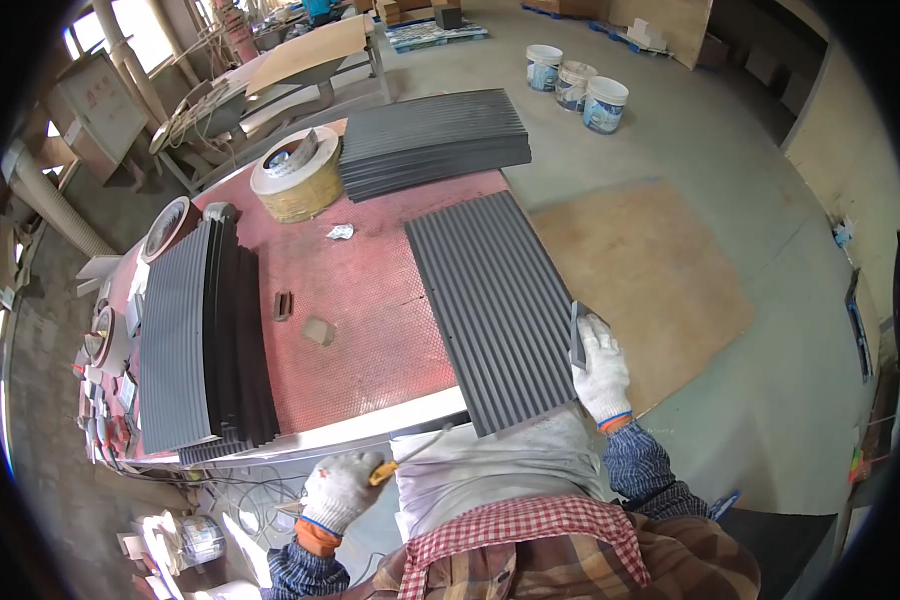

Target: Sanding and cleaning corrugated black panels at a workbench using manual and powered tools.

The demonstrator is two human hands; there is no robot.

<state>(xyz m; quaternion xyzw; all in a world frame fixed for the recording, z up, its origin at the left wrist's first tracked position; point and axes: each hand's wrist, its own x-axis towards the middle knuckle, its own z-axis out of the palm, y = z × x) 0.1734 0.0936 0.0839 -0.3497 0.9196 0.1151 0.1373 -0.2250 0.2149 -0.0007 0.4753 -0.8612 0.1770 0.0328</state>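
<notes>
A dark grey ribbed panel (495,310) lies slantwise on the red-topped table (360,330), its near end over the front edge by my lap. My right hand (601,372), in a white knit glove, is closed around a flat grey sanding block (578,336) against the panel's right edge. Left of the panel, in front of the table, my gloved left hand (342,490) grips a yellow-handled tool (383,471) with a thin metal shaft pointing toward the panel's near corner. Its tip is too small to make out, so I cannot tell its exact kind.
Stacks of ribbed panels stand at the table's left (177,340) and far side (435,140). A big tape roll (297,175), a small brown block (283,306) and a tan block (318,331) rest on the table. Cables (255,495) hang below. Buckets (605,105) stand on the floor beyond.
</notes>
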